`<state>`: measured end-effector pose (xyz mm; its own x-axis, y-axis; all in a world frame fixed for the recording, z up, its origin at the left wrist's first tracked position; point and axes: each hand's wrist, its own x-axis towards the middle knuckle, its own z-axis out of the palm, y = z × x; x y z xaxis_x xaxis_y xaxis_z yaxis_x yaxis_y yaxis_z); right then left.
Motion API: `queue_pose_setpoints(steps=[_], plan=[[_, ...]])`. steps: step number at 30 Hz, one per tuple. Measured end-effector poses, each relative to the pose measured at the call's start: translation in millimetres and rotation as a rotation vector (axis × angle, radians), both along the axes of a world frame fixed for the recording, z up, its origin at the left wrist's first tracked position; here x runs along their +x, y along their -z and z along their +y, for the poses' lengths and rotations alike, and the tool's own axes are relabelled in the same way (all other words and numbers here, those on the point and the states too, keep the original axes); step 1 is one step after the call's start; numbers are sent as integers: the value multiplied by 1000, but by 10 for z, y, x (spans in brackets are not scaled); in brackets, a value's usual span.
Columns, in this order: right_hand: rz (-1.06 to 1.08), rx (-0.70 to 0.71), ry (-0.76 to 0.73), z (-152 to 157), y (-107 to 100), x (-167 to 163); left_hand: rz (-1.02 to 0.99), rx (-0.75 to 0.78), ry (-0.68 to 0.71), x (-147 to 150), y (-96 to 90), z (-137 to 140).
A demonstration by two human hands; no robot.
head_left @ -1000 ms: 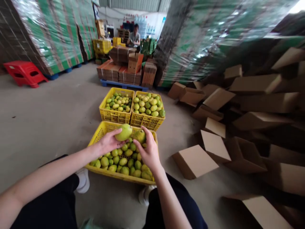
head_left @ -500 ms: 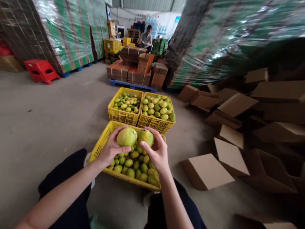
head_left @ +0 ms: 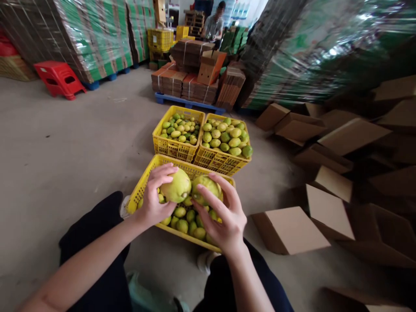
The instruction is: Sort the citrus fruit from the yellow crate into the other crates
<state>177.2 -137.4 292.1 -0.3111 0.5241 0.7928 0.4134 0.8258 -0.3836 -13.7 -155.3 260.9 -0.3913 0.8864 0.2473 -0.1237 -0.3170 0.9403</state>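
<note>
Two large yellow-green lemons are held up side by side over a yellow plastic crate (head_left: 140, 190) that stands between my legs. My left hand (head_left: 154, 195) is wrapped round the left lemon (head_left: 178, 186), fingers over its top and thumb beneath. The right lemon (head_left: 203, 184), greener and streaked, sits in my right hand (head_left: 227, 212), with fingers across its near side. Smaller green and yellow lemons (head_left: 182, 225) lie in the crate below, partly covered by my hands.
Beyond it, two more yellow crates, a left one (head_left: 173, 147) and a right one (head_left: 224, 162), hold lemons. Open cardboard boxes (head_left: 292, 229) litter the floor at right. A red stool (head_left: 60, 80) stands at left. Flattened cartons (head_left: 199, 89) lie on a blue pallet; a person (head_left: 213, 28) is behind.
Both lemons have been turned in my hands, and my fingers have shifted round them. My view has tilted downward, so the crates and the background sit differently in the picture.
</note>
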Motion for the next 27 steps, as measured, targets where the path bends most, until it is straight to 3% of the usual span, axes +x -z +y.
queue_pose_setpoints(steps=[5,8,11,14,16,20,23,25,27], plan=[[-43,42,13,17,-10,45,246,131,56,-39,-3,17],[35,-111,15,56,-2,43,251,125,27,-31,-55,33],[230,-495,-96,126,11,-10,92,20,23,4,-179,74],[540,-923,-216,195,22,-124,-188,-165,195,67,-294,142],[727,-1109,-252,228,24,-216,-342,-254,273,125,-315,187],[870,-1247,-222,272,-3,-348,-471,-335,254,246,-249,254],[845,-1334,-337,295,-61,-349,-522,-348,203,271,-210,304],[854,-1381,-425,303,-111,-299,-617,-361,248,238,-221,339],[919,-1382,-421,303,-158,-225,-734,-381,372,177,-260,361]])
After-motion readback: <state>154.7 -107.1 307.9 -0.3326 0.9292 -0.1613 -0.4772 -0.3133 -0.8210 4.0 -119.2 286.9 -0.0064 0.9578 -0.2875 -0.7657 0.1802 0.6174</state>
